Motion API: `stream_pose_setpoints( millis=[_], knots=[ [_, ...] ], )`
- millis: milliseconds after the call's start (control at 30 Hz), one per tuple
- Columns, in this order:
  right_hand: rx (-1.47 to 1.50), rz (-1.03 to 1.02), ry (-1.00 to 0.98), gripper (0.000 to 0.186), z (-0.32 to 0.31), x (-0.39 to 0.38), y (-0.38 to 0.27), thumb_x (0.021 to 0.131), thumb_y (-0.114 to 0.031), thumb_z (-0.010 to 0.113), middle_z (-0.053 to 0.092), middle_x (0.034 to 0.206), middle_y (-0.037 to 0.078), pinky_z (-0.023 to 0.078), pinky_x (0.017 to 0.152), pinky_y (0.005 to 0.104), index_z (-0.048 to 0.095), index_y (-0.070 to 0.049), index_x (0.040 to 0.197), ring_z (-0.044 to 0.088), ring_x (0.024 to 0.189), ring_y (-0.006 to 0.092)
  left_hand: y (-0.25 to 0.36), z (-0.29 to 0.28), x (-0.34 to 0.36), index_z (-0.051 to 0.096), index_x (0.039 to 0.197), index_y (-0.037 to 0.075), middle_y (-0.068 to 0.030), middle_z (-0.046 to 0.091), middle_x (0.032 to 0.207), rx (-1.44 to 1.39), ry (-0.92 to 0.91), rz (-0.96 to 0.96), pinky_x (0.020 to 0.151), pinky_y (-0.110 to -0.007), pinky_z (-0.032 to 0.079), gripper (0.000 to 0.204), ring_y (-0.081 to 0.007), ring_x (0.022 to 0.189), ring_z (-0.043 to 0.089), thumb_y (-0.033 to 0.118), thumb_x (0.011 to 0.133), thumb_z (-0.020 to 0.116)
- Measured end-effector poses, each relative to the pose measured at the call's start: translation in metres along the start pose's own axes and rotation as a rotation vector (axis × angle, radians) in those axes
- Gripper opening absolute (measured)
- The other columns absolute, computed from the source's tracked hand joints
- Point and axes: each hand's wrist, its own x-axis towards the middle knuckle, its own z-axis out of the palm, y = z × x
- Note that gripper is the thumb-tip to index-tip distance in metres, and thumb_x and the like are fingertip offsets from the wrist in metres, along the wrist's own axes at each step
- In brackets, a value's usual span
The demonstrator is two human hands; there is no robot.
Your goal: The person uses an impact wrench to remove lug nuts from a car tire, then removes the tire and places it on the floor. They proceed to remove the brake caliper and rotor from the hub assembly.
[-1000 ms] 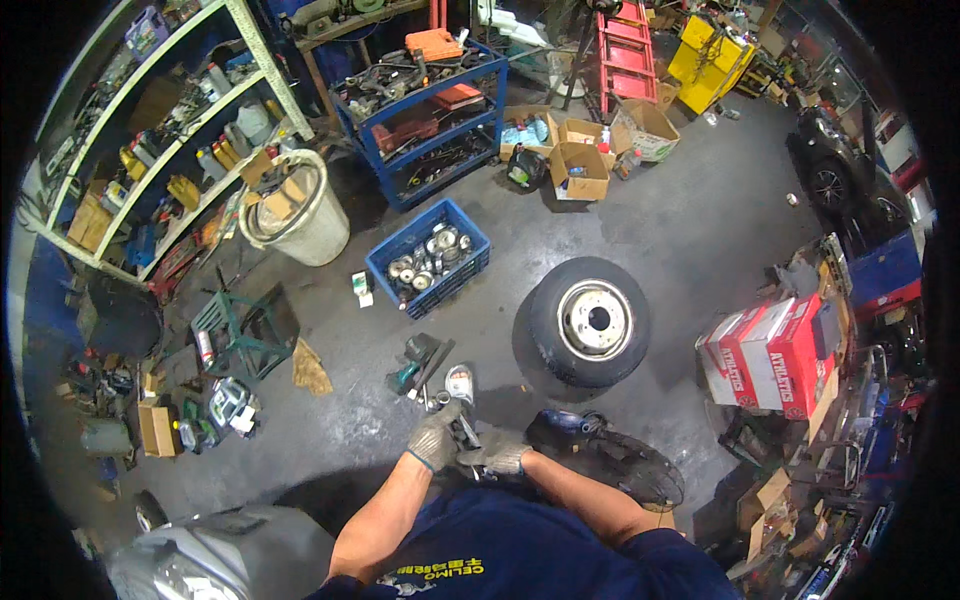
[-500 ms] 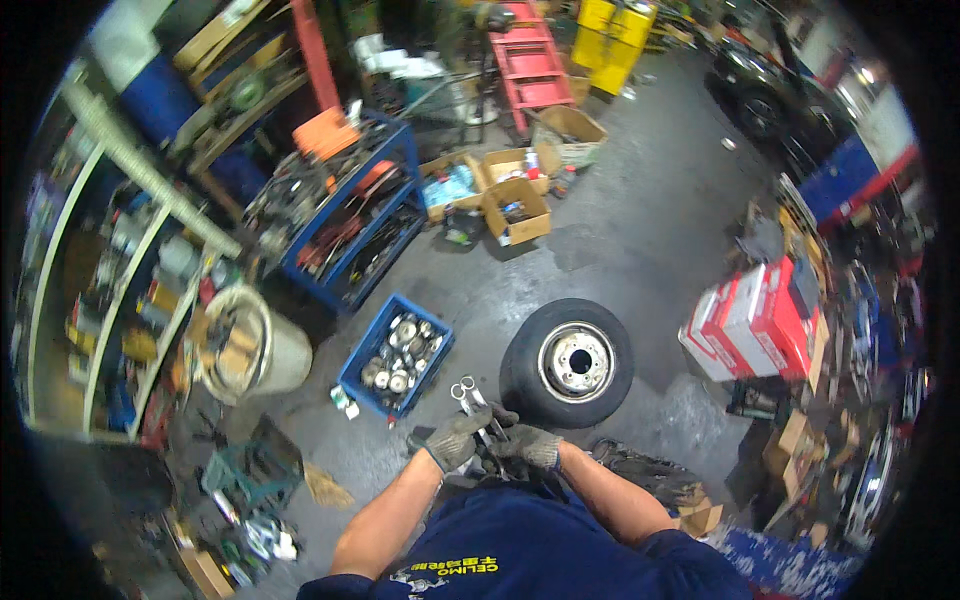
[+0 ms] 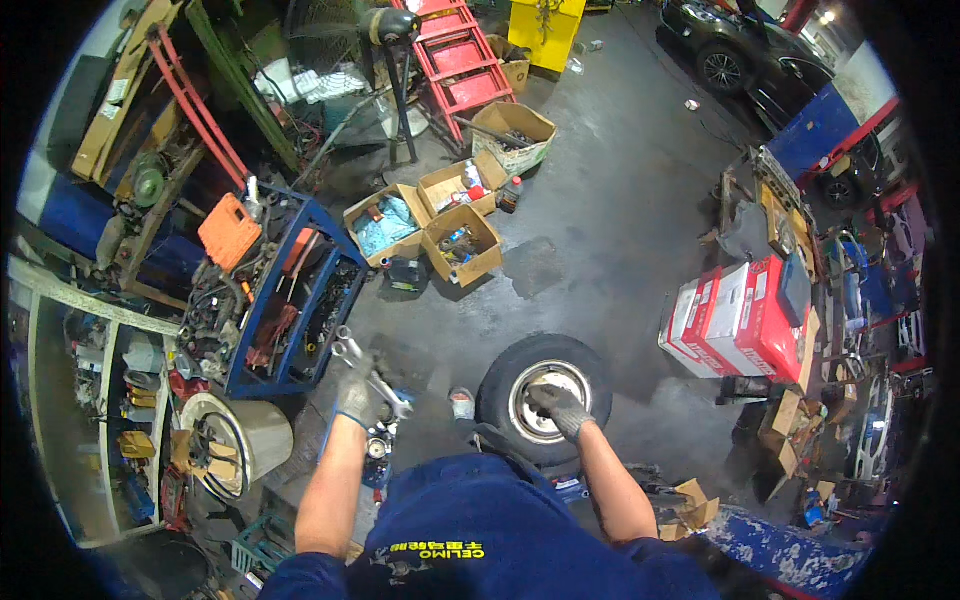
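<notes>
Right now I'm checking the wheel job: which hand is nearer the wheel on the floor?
Right. The right hand rests over the wheel at its metal rim, while the left hand holds wrenches off to the wheel's left, apart from it.

A bundle of shiny silver metal wrenches (image 3: 368, 367) sits in the gloved left hand (image 3: 358, 398), held out in front of the body above the grey concrete floor. The long wrenches fan slightly apart and slant from upper left to lower right, their ring and open ends poking out past the glove on both sides.

A black rubber tyre mounted on a pale silver steel wheel (image 3: 545, 398) lies flat on the floor just right of the wrenches. Its round rim faces up, with a dark centre hub. The gloved right hand (image 3: 560, 408) rests on top of the steel rim.
</notes>
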Motion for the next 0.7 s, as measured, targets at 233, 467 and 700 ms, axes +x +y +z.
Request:
stream_pose_setpoints(
  millis=[233, 467, 700],
  knots=[
    [0.283, 0.046, 0.287, 0.042, -0.107, 0.090, -0.054, 0.102, -0.039, 0.068, 0.076, 0.111, 0.007, 0.055, 0.083, 0.0314, 0.074, -0.003, 0.123, 0.070, 0.095, 0.0128, -0.002, -0.002, 0.194, 0.067, 0.128, -0.009, -0.0145, 0.074, 0.112, 0.790, 0.247, -0.013, 0.086, -0.041, 0.055, 0.061, -0.0267, 0.095, 0.070, 0.040, 0.093, 0.075],
    [0.384, 0.320, 0.475, 0.039, -0.248, 0.193, -0.126, 0.102, -0.032, 0.066, 0.076, 0.115, 0.014, 0.057, 0.087, 0.0397, 0.069, -0.002, 0.128, 0.073, 0.099, 0.0262, -0.038, 0.005, 0.348, 0.066, 0.137, 0.012, -0.0273, 0.071, 0.123, 2.040, -0.245, -0.384, 0.098, -0.052, 0.051, 0.055, -0.0417, 0.116, 0.068, 0.049, 0.104, 0.041],
    [0.068, 0.257, 0.433, 0.037, -0.379, 0.292, -0.242, 0.100, -0.033, 0.066, 0.076, 0.101, 0.010, 0.054, 0.073, 0.0340, 0.071, 0.000, 0.116, 0.071, 0.086, 0.0197, -0.006, 0.256, 0.477, 0.075, 0.118, 0.009, -0.0228, 0.075, 0.112, 2.044, -0.506, -0.181, 0.089, -0.050, 0.055, 0.049, -0.0372, 0.103, 0.073, 0.050, 0.099, 0.056]
  ],
)
